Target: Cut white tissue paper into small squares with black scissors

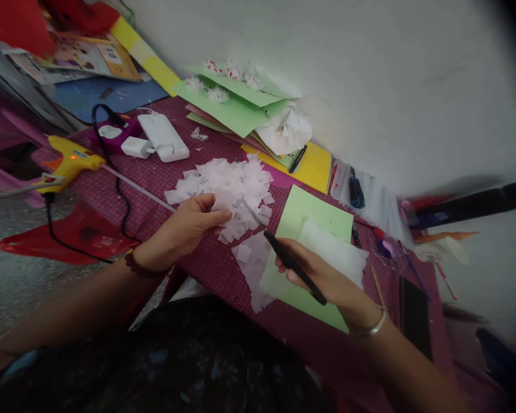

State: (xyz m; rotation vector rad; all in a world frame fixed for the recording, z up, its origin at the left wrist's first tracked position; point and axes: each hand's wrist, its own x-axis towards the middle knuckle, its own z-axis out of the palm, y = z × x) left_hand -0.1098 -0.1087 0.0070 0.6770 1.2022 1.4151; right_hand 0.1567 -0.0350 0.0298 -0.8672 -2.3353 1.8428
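My left hand point(184, 226) is closed, pinching a small white tissue paper piece point(224, 202) at the near side of a loose pile of cut white paper squares point(234, 175). My right hand point(322, 269) is wrapped round a black-handled tool point(294, 267) with a thin metal shaft, whose tip points at the held piece. Motion blur keeps the tool's exact kind unclear. Beneath the right hand lie a light green sheet point(316, 209) and white tissue sheets point(333, 246). One more thin white sheet point(251, 269) lies between the two hands.
A yellow hot glue gun point(71, 163) with a glue stick lies at the left beside a white power adapter point(165, 137) and black cord. Green cards point(236, 109) carry red-spotted white paper balls at the back. Markers point(356, 189) and a dark phone-like slab point(415, 318) are at the right.
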